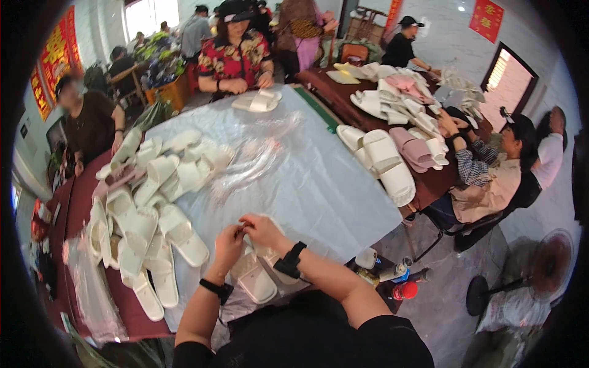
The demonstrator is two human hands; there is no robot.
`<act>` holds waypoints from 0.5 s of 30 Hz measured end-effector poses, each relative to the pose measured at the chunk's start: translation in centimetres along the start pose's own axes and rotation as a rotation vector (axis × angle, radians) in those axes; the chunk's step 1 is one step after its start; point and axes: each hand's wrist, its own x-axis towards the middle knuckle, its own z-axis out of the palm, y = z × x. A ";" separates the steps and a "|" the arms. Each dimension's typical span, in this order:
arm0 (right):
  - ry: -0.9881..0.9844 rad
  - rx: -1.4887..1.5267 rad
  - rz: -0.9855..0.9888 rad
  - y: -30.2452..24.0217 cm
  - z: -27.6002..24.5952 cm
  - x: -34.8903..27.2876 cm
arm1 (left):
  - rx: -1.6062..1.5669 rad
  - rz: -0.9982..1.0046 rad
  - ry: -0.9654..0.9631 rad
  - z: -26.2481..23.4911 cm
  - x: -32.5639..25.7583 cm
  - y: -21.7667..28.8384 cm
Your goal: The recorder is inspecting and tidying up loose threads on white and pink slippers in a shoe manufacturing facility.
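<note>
My left hand [229, 244] and my right hand [262, 232] meet at the fingertips near the front of the table. Both are closed in a pinch, and whatever is between the fingers is too small or hidden to make out. Beneath them a pair of cream slippers [257, 284] lies at the table's front edge, partly covered by my hands and right wrist. A dark band sits on each of my wrists. To the left of my hands is a large heap of cream slippers [178, 230], with a dusty pink slipper [119, 177] among them.
Clear plastic bags [251, 156] lie on the pale sheet [319, 184] ahead; more plastic is at left. Across the table a person handles a cream slipper [257, 101]. Slippers cover the right-hand table [429, 184], with people seated beside it. Bottles [402, 273] and a fan [549, 264] stand at right.
</note>
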 end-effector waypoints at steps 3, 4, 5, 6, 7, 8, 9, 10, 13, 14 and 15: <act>0.039 0.084 -0.024 0.2 0.1 -0.1 | -0.131 -0.056 0.031 0.1 -0.4 -0.5; 0.016 0.117 0.007 0.1 0.3 -0.2 | -0.165 -0.037 0.051 0.2 -0.5 -0.7; 0.034 0.139 0.028 0.1 0.5 -0.2 | -0.243 0.020 0.049 0.7 -0.3 -1.0; 0.080 0.164 0.019 0.2 0.3 -0.2 | -0.255 -0.138 0.072 0.9 -0.2 -1.3; 0.081 0.158 0.059 0.3 0.3 -0.2 | -0.338 -0.226 0.081 0.9 -0.1 -1.7; 0.094 0.167 0.067 0.2 0.5 -0.2 | -0.391 -0.297 0.085 0.8 0.1 -2.2; 0.124 0.155 0.058 0.3 0.5 -0.2 | -0.359 -0.254 0.111 0.9 0.3 -2.6; 0.144 0.149 0.048 0.3 0.6 -0.1 | -0.466 -0.264 0.097 0.9 0.6 -3.1; 0.197 0.110 0.003 0.5 0.9 -0.2 | -0.541 -0.261 0.007 0.8 0.9 -4.1; 0.199 0.095 -0.011 0.5 1.0 -0.2 | -0.612 -0.296 -0.012 0.8 0.9 -4.4; 0.182 0.077 0.002 0.5 1.0 -0.3 | -0.589 -0.288 -0.009 0.9 0.9 -4.5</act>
